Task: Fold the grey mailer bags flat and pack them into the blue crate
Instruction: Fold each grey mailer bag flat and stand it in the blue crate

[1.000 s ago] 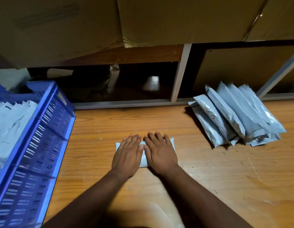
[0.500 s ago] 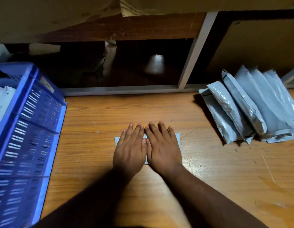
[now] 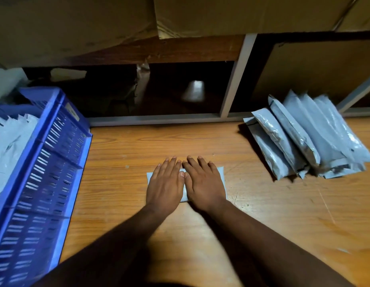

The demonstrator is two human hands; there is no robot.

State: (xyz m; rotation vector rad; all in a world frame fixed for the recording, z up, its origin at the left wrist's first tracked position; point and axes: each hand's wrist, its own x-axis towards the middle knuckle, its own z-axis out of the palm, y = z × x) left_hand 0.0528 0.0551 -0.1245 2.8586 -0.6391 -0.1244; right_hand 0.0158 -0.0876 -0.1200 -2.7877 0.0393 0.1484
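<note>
1. The left hand [image 3: 164, 188] and right hand [image 3: 203, 184] lie flat side by side, fingers straight, pressing a folded grey mailer bag [image 3: 221, 174] onto the wooden table [image 3: 283, 224] near its middle.
2. The blue crate [image 3: 45, 172] stands at the table's left edge, with pale bags [image 3: 8, 146] inside, apparently folded, though that part is blurred.
3. A pile of unfolded grey mailer bags [image 3: 308, 137] leans together at the table's far right edge, well apart from the hands.
</note>
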